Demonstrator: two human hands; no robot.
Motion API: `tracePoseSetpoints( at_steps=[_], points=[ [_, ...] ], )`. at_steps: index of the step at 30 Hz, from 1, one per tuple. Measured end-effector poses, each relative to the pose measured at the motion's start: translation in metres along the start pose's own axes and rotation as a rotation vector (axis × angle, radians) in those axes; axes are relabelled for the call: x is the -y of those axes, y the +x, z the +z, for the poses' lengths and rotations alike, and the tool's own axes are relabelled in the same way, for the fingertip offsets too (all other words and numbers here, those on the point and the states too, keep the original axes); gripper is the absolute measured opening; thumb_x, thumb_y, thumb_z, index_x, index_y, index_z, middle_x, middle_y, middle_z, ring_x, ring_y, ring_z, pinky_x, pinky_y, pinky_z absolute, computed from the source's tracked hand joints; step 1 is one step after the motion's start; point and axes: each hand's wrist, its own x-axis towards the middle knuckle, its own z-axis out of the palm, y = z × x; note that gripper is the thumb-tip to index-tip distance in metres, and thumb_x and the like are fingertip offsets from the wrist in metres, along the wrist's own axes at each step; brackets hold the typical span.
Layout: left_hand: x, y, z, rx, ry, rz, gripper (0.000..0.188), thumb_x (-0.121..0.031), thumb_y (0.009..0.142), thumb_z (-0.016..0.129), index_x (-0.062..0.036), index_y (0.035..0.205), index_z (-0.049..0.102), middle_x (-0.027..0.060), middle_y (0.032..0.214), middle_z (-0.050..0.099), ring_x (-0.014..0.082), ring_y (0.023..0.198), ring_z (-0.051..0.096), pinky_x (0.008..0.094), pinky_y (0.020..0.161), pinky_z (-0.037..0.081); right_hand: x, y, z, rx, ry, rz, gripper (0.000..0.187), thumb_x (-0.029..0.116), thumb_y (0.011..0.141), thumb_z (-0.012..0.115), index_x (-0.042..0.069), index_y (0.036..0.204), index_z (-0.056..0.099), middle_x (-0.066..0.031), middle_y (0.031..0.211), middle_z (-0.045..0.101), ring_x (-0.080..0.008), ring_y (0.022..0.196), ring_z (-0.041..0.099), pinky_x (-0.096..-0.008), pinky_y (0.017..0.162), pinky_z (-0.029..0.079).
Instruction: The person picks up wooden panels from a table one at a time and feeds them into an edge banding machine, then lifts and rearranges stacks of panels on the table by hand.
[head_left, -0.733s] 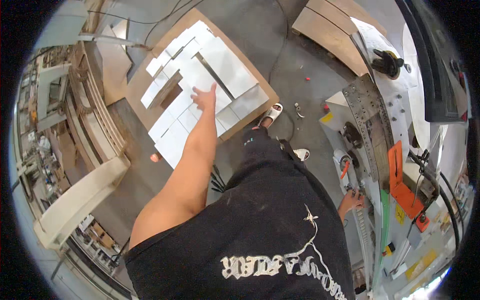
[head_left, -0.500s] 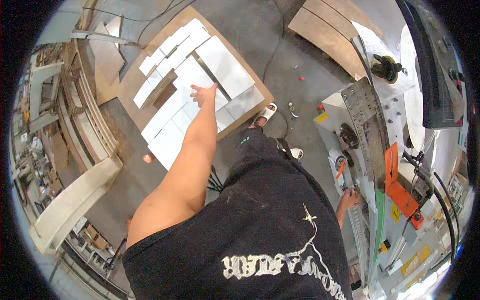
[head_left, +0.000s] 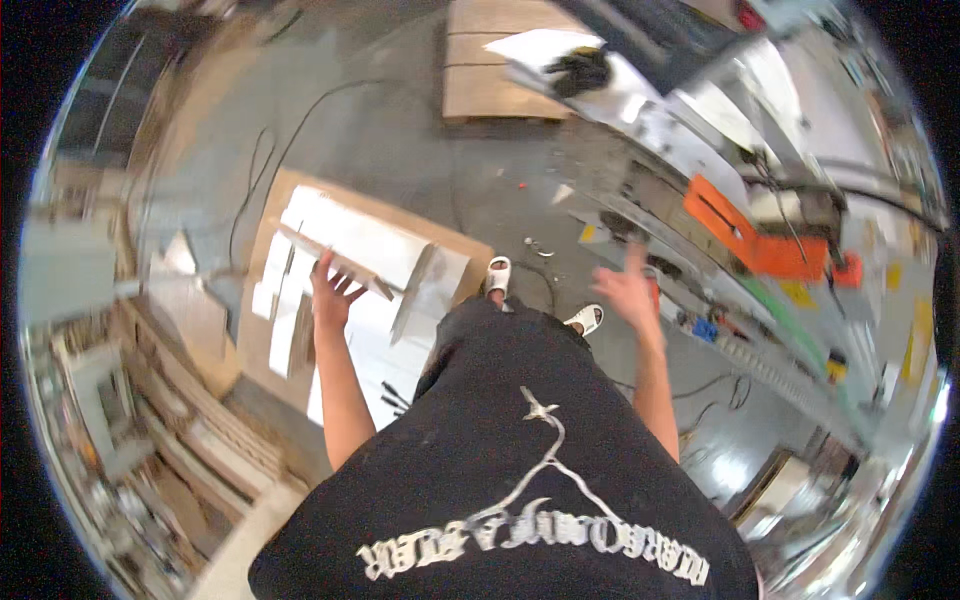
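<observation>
Head view: a narrow wooden strip (head_left: 335, 262) rests in your left hand (head_left: 328, 298), fingers curled up around it, above white panels (head_left: 350, 240) stacked on a brown board (head_left: 470, 250). Your right hand (head_left: 628, 290) hangs open, empty, near the orange-marked machine (head_left: 745, 235).

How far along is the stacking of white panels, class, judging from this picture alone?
Done: many white panels already lie stacked on the brown board. In hand: the left hand lifts a narrow strip, one panel stands tilted; the right hand is empty. How many remain is not visible.
</observation>
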Motion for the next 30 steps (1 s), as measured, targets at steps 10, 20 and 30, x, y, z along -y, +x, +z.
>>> tracePoseSetpoints(
  at_steps=[10, 20, 30],
  points=[
    [0.025, -0.06, 0.221, 0.528, -0.048, -0.063, 0.074, -0.046, 0.082, 0.065, -0.0128, 0.136, 0.027, 0.0148, 0.115, 0.046, 0.0289, 0.102, 0.054, 0.0457, 0.078, 0.052, 0.138, -0.005, 0.061, 0.199, -0.149, -0.436, 0.071, 0.037, 0.083, 0.063, -0.001, 0.137, 0.036, -0.015, 0.107, 0.066, -0.0276, 0.098, 0.064, -0.0467, 0.087, 0.047],
    [0.004, 0.012, 0.292, 0.51, 0.35, 0.293, 0.058, -0.018, 0.084, 0.068, -0.0012, 0.132, 0.038, 0.0116, 0.086, 0.062, 0.0167, 0.064, 0.059, 0.0301, 0.059, 0.05, 0.052, -0.002, -0.033, 0.226, 1.09, 0.023, 0.037, 0.015, 0.089, 0.058, -0.008, 0.116, 0.049, -0.0194, 0.103, 0.063, -0.0281, 0.088, 0.067, -0.0399, 0.078, 0.057],
    [0.026, 0.013, 0.337, 0.541, 0.594, 0.477, 0.03, -0.018, 0.086, 0.066, -0.0002, 0.11, 0.059, 0.0082, 0.075, 0.063, 0.0121, 0.056, 0.057, 0.0271, 0.049, 0.046, 0.007, 0.029, -0.017, -0.11, 1.444, 0.067, 0.027, 0.017, 0.089, 0.055, -0.003, 0.106, 0.051, -0.0193, 0.112, 0.06, -0.0282, 0.103, 0.061, -0.0391, 0.088, 0.051]
  ],
)
